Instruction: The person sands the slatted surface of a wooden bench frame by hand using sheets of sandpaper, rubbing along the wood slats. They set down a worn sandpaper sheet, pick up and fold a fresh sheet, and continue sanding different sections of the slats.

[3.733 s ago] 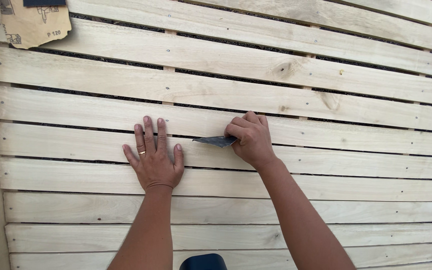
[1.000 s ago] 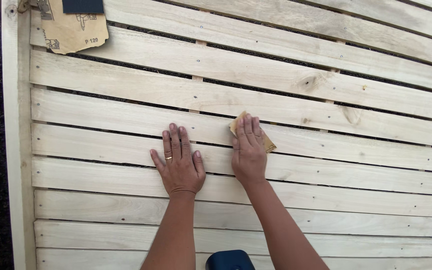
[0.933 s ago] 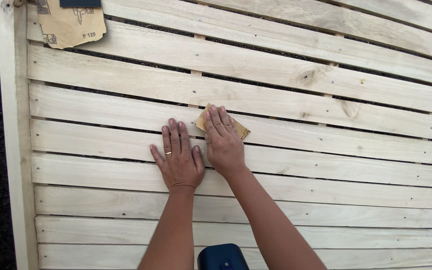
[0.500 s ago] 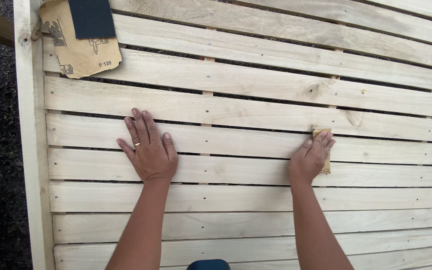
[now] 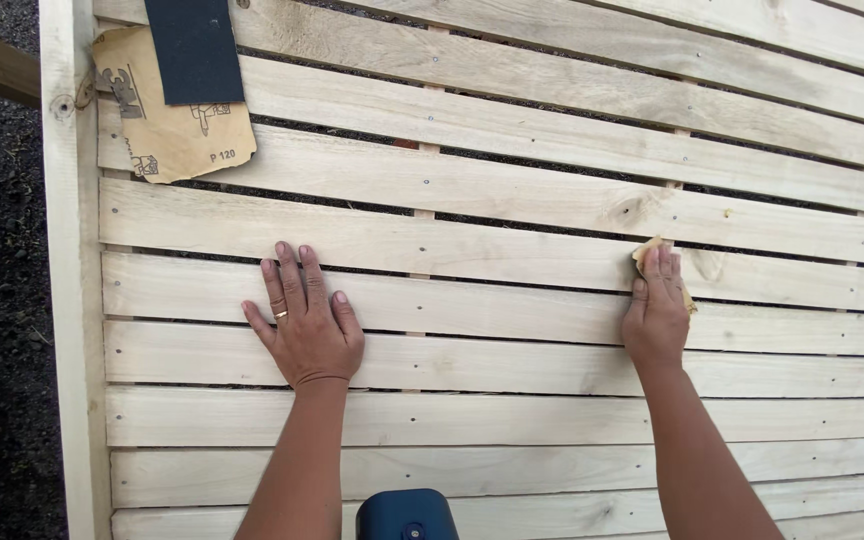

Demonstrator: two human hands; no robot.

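With the right hand (image 5: 657,320) pressing its fingers (image 5: 664,275) flat on the sandpaper scrap (image 5: 644,254), rub along the slat (image 5: 512,262) grain (left hand (image 5: 304,325) splayed, empty, steadying).

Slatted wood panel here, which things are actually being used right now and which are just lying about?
In use:
- right hand pressing a folded piece of sandpaper on a slat
- left hand flat on the wood panel

Lying about:
- tan sandpaper sheet, top left
- dark sandpaper strip over it
- dark blue object, bottom edge

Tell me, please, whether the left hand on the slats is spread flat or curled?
Spread flat: the left hand lies palm-down on the pale wooden slats, its fingers straight and slightly fanned, holding nothing.
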